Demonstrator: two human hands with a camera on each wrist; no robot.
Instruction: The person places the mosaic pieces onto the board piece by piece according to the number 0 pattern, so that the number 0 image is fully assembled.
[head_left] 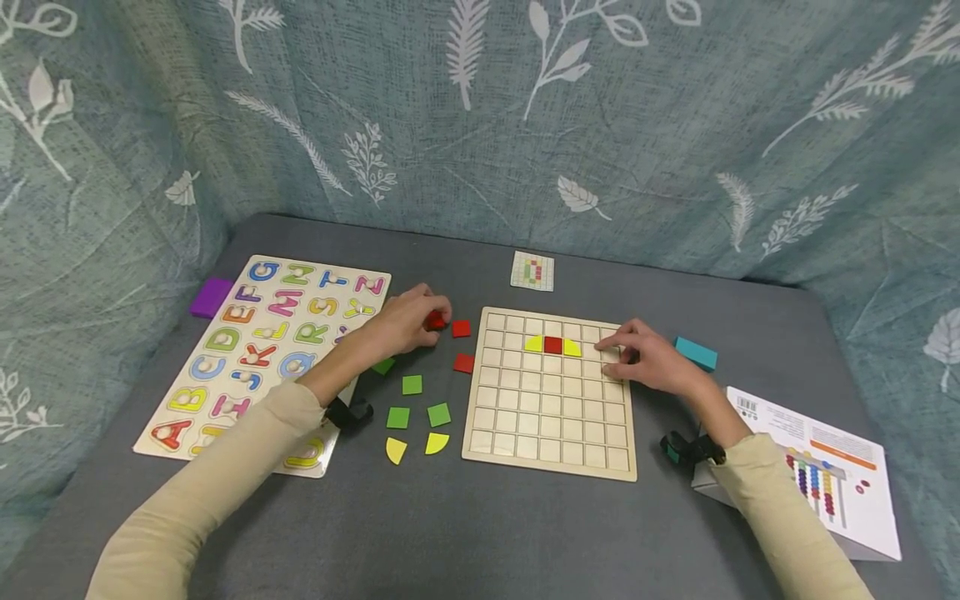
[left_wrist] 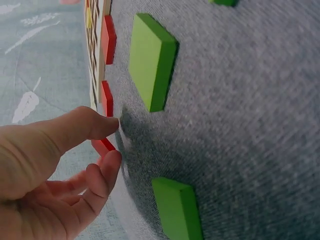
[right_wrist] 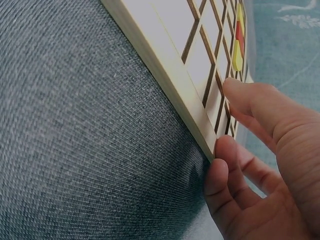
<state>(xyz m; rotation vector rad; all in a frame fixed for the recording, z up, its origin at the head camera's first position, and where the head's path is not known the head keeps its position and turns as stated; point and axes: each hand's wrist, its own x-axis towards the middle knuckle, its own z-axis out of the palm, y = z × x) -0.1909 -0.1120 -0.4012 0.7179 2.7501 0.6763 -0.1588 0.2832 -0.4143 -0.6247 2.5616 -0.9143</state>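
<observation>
My left hand (head_left: 408, 321) is beside the letter board, its thumb and fingers curled about a red square tile (head_left: 435, 319). In the left wrist view, that tile (left_wrist: 103, 146) shows between the thumb and fingertips. Two more red tiles (head_left: 461, 328) lie just right of the hand. My right hand (head_left: 652, 358) rests at the right edge of a wooden grid board (head_left: 517, 425), thumb and forefinger over its cells, other fingertips at its side. Across an upper row of the grid sit a yellow quarter-round tile (head_left: 533, 343), a red square (head_left: 552, 345) and another yellow quarter-round (head_left: 572, 347).
Several green squares (head_left: 412, 384) and two loose yellow quarter-rounds (head_left: 437, 442) lie left of the grid. A pattern card (head_left: 532, 272) is behind it. The letter board (head_left: 210, 400) and a purple block (head_left: 212, 297) are left; a teal block (head_left: 696, 353) and white box (head_left: 862, 500) are right.
</observation>
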